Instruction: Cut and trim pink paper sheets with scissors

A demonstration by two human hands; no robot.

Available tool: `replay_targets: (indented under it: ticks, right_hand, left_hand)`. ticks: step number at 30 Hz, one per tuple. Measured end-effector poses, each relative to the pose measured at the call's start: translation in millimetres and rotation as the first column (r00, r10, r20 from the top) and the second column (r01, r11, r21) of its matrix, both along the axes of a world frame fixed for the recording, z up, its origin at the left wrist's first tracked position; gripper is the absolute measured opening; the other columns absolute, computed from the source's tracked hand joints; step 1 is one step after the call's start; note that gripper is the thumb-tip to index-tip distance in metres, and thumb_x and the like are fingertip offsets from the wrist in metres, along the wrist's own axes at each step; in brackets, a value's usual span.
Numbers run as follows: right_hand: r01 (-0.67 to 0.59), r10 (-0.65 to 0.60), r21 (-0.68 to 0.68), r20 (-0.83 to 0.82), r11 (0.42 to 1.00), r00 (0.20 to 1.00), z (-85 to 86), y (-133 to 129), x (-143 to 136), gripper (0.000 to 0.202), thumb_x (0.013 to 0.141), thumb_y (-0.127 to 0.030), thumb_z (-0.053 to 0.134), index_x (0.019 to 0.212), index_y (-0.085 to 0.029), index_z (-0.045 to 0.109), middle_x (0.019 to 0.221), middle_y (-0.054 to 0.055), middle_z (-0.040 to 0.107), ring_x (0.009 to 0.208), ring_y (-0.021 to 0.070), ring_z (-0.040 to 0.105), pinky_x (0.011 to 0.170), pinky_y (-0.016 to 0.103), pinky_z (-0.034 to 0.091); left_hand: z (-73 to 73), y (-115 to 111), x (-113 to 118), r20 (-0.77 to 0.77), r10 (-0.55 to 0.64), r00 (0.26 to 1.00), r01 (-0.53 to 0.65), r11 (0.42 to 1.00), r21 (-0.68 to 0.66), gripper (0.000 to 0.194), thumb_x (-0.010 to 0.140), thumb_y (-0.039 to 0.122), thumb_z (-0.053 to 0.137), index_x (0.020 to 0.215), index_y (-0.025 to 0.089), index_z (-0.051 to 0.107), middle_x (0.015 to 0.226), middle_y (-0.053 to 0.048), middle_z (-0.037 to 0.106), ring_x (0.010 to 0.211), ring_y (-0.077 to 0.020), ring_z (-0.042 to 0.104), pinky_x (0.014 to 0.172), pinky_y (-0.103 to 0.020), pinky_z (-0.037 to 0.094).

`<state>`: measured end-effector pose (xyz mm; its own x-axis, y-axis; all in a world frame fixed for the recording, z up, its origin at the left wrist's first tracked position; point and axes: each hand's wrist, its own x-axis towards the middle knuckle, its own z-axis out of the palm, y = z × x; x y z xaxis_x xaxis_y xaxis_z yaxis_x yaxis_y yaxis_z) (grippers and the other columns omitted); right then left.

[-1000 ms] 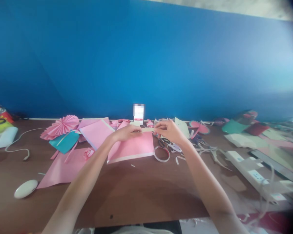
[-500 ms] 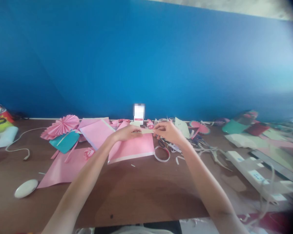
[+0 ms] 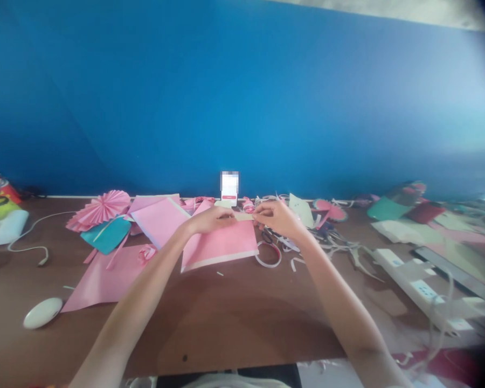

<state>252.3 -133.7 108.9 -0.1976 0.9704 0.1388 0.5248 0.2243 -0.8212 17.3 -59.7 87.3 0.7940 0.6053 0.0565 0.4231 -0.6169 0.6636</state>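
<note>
I have the right hand (image 3: 275, 216) with its fingers pinched narrow on one end of a pale strip (image 3: 244, 216), and the left hand (image 3: 215, 220) with its fingers curled over the other end, so the strip spans the short gap between them, near the far side of the counter (image 3: 234, 323). Behind the strip, from where I look, is the upper part of a pink sheet (image 3: 222, 242) with a white band along its near edge; I cannot tell whether strip and sheet touch. Just beyond the hands a phone (image 3: 229, 189) stands upright, its screen white with a red bar low down; the upper part is blurred into blocks and I can read nothing on it. At far left I make out a bright package (image 3: 2, 191) in red, white and yellow, its print too smeared for me to read, and I cannot see what it contains. Just below the right hand I see dark-handled scissors (image 3: 268, 235) and a white ring (image 3: 268, 265) lying on the counter. To my left, a pleated pink fan (image 3: 111, 205) lies next to a teal piece (image 3: 106, 238), with a white oval object (image 3: 43, 313) nearer me. On the right a white power strip (image 3: 427, 291) shows its sockets, beside a dark flat device (image 3: 448, 268).
</note>
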Motion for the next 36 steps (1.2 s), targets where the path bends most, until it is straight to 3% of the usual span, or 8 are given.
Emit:
replay_targets:
  ticks: [21,30,36]
  right_hand:
    - [0.007,-0.008,-0.02,-0.047,1.0,0.999,-1.8,1,1,0.019,0.079,-0.036,0.062,0.08,-0.017,0.066,0.071,0.005,0.071,0.056,0.014,0.062,0.047,0.023,0.042]
    - [0.0,-0.001,-0.042,-0.038,0.999,0.999,-3.5,3,1,0.017,0.08,-0.034,0.062,0.08,-0.018,0.065,0.072,0.005,0.071,0.059,0.0144,0.063,0.055,0.026,0.046]
    - [-0.033,0.019,0.135,0.103,0.99,0.994,-12.2,13,5,0.018,0.079,-0.036,0.062,0.082,-0.019,0.068,0.08,0.003,0.068,0.073,0.0157,0.06,0.069,0.029,0.044]
  left_hand:
    - [-1.2,2,-1,0.009,0.014,1.0,-0.015,1.0,0.02,0.031,0.091,0.044,0.046,0.09,0.017,0.061,0.083,-0.002,0.06,0.07,-0.0136,0.049,0.063,-0.025,0.032]
    - [0.1,1,0,0.016,0.017,1.0,-0.017,1.0,0.015,0.03,0.091,0.044,0.046,0.088,0.017,0.058,0.081,-0.002,0.056,0.07,-0.0135,0.047,0.062,-0.026,0.031]
    - [4.4,-3,0,0.03,-0.015,0.999,0.014,1.0,0.017,0.027,0.09,0.041,0.046,0.076,0.017,0.048,0.074,0.0,0.048,0.064,-0.0116,0.041,0.059,-0.026,0.029]
